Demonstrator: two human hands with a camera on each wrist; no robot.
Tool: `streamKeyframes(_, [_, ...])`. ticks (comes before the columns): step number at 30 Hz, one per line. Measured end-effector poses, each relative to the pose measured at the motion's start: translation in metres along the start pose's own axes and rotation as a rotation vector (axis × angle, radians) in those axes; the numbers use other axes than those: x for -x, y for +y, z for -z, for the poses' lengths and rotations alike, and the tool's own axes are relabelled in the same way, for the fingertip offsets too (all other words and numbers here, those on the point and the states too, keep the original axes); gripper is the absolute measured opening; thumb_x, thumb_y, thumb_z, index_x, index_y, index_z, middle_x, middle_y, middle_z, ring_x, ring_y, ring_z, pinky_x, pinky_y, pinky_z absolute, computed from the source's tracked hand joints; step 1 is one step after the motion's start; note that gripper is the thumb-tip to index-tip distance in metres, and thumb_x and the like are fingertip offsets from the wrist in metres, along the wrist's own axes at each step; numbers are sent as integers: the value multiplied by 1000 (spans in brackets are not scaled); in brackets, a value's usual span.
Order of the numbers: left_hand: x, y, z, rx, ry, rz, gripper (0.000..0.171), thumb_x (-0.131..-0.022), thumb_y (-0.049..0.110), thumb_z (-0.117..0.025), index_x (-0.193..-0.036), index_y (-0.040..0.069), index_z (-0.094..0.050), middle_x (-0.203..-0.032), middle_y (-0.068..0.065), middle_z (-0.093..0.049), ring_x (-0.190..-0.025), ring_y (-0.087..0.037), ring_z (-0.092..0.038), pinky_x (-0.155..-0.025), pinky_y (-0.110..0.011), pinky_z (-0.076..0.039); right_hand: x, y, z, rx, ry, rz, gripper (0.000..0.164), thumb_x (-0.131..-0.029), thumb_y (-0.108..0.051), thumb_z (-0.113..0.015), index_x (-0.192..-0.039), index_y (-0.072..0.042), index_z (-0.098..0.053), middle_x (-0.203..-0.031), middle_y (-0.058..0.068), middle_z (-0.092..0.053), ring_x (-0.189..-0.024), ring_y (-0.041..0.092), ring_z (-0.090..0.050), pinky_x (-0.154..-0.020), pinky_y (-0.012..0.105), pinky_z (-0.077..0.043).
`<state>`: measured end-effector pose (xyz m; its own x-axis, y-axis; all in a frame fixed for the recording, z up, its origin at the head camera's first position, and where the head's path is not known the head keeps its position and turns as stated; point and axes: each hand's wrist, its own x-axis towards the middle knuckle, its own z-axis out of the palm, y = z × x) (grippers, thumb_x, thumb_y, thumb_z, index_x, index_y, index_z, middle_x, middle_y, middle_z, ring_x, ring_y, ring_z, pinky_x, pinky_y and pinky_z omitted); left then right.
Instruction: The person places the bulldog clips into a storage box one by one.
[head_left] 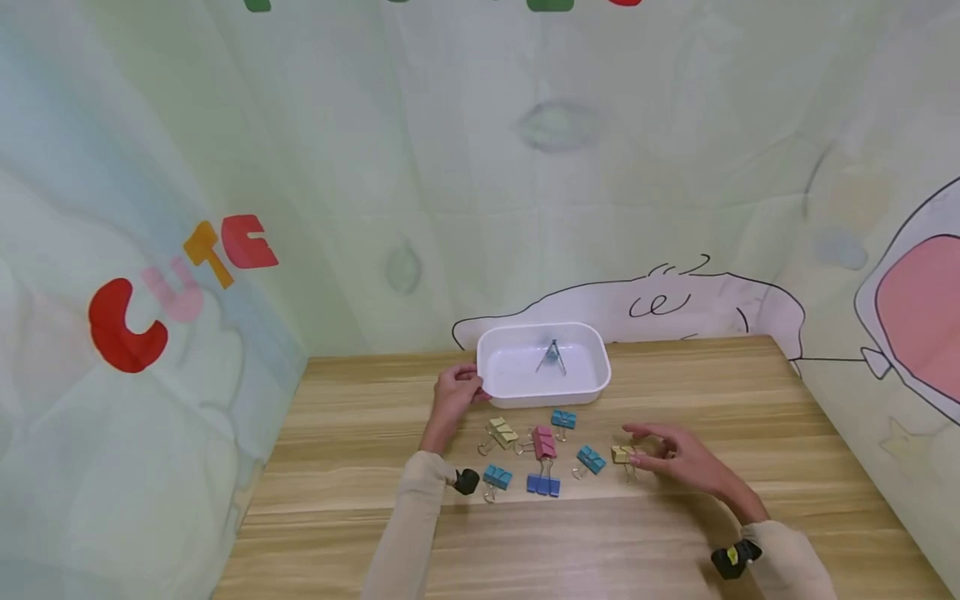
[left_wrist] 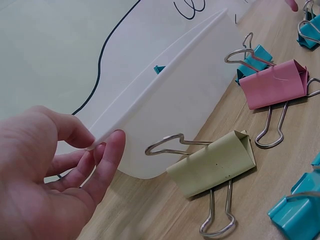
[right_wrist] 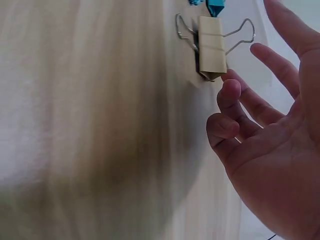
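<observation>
My left hand pinches the left end of a white plastic tray by its rim, thumb on top and fingers beneath. My right hand is spread beside a yellow binder clip, its fingertips right at the clip's end. Inside the tray stands one blue binder clip with its wire handles apart. Close to my left hand lies a pale yellow binder clip, and past it a pink binder clip.
Around the pink clip on the wooden table lie several blue binder clips, among them a darker blue clip in front and a teal clip to the right. A printed curtain rises behind the table's back edge.
</observation>
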<state>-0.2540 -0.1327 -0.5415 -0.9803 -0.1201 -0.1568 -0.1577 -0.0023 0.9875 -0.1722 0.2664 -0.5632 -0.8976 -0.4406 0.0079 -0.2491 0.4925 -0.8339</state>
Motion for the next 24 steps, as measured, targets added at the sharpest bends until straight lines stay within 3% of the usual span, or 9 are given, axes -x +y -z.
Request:
streamKeyframes(7, [0,1,1,-3,-4,-6,36,-94,-5,-60,-128,-16,-58,-108,-21,-59,-72,-18,-67,-83,-43,-67,3,3,-11,94,60,124,53,-85,-21,-87,-131,-3,-69,-124,15,-68,-75,14,-54,-62,24,-51])
streamKeyframes(13, [1,1,1,-20,-2,2,35,-96,-4,-60,-129,-15,-58,-109,-20,-59,-76,-22,-69,-87,-46,-66,2,5,-17,151,114,155,36,-84,-12,-86,-118,-7,-76,-113,8,-70,-72,7,-52,-57,22,-49])
streamKeyframes(18, [0,0,1,-25,-1,1,35,-97,-4,-60,-130,-14,-58,-109,-20,-59,-77,-24,-70,-87,-46,-66,2,8,-20,189,151,202,21,-85,-6,-84,-106,-8,-80,-108,8,-71,-78,5,-57,-60,21,-52])
streamKeyframes(24, [1,1,0,-13,-2,-2,35,-95,-5,-60,-129,-15,-58,-108,-20,-58,-72,-19,-68,-84,-44,-66,2,10,-21,226,177,226,20,-83,-2,-84,-102,-7,-82,-105,8,-74,-86,9,-63,-63,22,-57])
